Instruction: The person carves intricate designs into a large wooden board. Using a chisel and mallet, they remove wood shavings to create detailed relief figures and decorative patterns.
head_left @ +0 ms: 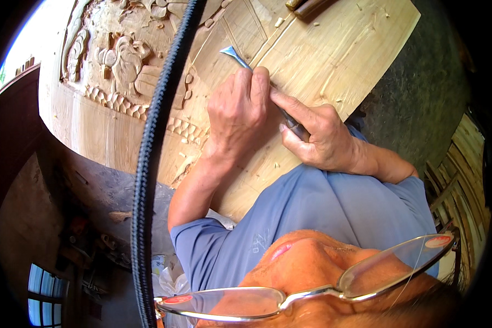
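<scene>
A wood carving chisel with a flared steel blade and a dark handle slants across a pale wooden panel. My left hand is closed round its shaft just behind the blade, with the wrist low over the panel. Farther back, my right hand grips the handle, thumb below and forefinger stretched along it toward the left hand. The blade's wide tip is at the panel's surface beside straight incised lines; whether it touches the wood I cannot tell. Deep carved relief covers the panel's left part.
Wooden tool handles lie at the panel's far edge. Small wood chips are scattered over its surface. A dark braided cable crosses the view at the left. Strips of wood lie at the far right, beyond the grey floor.
</scene>
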Motion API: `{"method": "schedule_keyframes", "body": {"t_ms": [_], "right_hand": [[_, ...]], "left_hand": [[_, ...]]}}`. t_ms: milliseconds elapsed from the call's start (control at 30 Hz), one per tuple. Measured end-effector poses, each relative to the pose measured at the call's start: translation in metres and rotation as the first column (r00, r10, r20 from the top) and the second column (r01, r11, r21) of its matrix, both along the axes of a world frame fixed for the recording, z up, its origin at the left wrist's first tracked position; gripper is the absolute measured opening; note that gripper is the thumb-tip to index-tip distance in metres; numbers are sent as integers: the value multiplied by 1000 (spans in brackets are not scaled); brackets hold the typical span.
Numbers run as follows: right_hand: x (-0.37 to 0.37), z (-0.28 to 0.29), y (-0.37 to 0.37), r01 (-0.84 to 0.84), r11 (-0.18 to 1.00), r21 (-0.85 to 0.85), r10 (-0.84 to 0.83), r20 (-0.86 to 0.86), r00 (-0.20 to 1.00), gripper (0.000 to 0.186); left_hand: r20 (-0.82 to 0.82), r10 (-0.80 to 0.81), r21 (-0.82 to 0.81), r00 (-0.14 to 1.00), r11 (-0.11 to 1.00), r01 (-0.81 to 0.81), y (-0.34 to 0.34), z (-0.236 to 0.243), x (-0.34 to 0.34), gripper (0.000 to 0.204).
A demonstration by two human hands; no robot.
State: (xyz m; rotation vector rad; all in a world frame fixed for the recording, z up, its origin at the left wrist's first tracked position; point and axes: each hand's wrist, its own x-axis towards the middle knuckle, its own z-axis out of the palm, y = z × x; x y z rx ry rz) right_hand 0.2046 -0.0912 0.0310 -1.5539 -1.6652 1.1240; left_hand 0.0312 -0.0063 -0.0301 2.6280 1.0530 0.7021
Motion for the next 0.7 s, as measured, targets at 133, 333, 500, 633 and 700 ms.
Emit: {"method": "schedule_keyframes", "body": {"t_ms": [133,333,500,633,700], "right_hand": [[1,-1,1,-74,997,23,70,124,990,62],[5,3,5,-128,990,65,110,232,966,62],[3,-1,3,-120,990,80,101,205,974,67],[2,-2,3,-117,990,81,100,191,976,67],[2,-1,4,-117,990,73,102,185,977,67]], "left_hand": [[-21,-8,9,1000,1000,8,1,3,-1,20],[-3,-2,-56,1000,998,1,0,7,-1,23],[-2,0,-59,1000,998,0,2,9,0,24],[-19,-20,-18,1000,1000,20,3,7,-1,24],[-22,-19,-18,1000,1000,19,3,6,-1,24]]}}
